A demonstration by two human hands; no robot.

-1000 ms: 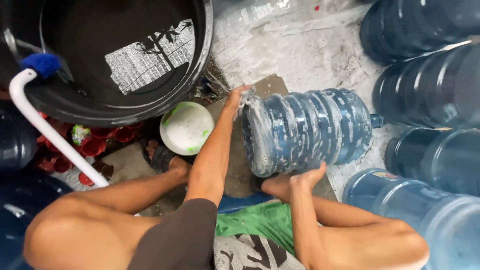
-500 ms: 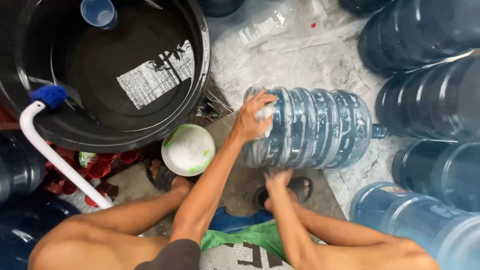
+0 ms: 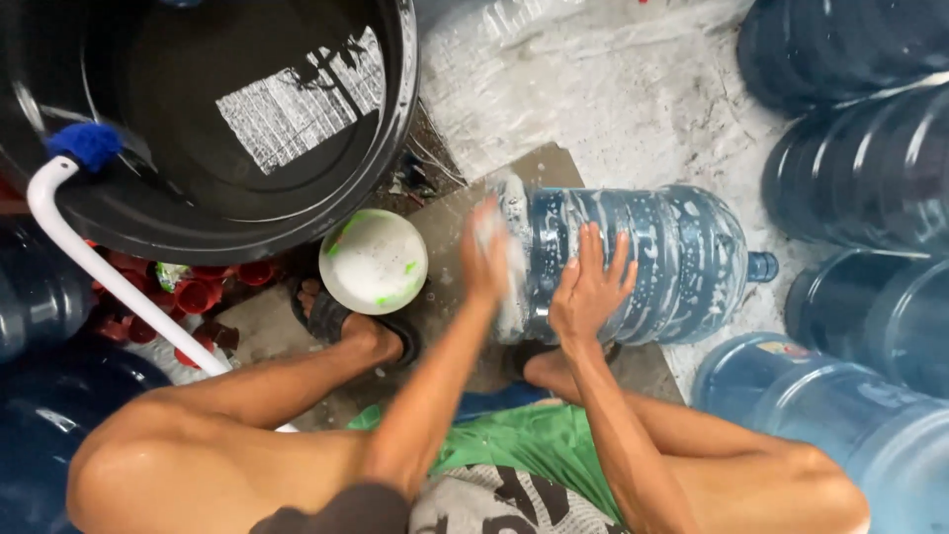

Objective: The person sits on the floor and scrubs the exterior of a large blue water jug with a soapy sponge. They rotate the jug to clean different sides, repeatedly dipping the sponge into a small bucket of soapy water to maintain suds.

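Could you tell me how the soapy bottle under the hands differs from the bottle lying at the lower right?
The soapy water bottle lies on a flat board and is streaked with foam; the lower-right water bottle shows no foam. The right hand rests on the soapy one and the blurred left hand is at its base; nobody touches the other. The soapy one's neck shows, the other's is out of view. Both are large, blue, ribbed and translucent.

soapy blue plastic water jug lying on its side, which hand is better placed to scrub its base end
Left. The left hand, blurred, is already at the base end of the soapy blue plastic water jug. The right hand lies flat on the jug's side, apparently steadying it.
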